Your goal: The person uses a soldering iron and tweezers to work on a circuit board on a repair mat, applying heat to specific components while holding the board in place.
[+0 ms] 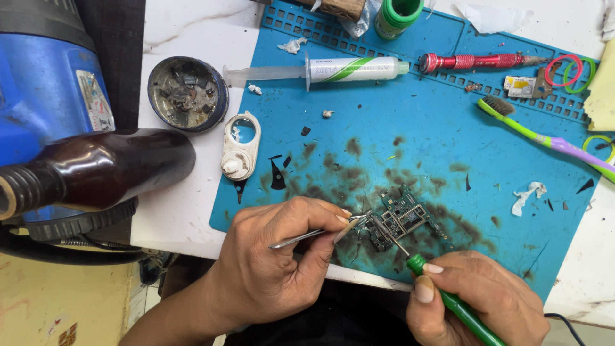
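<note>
A blue work mat (448, 128), soiled with dark smudges, is being carried by the white bench (179, 211). Along its far edge a syringe (320, 69) with a white and green label is lying, with a red screwdriver (477, 61) just beside its tip and a green-capped bottle (397, 16) behind. A green and purple toothbrush (544, 138) is resting toward the right edge. Off the mat on the left, a round open tin (188, 93) of dark residue and a white plastic tool (241, 146) are being kept, and a brown nozzle (96, 170) on a blue machine (45, 83) is jutting in near them.

A small green circuit board (400, 221) is lying on the mat's near part, among the smudges. The left hand (275, 263) is being kept closed around metal tweezers (314, 234), whose tips are touching the board's left edge. The right hand (477, 298) is being kept closed on a green-handled soldering iron (448, 298), its thin tip being pressed to the board.
</note>
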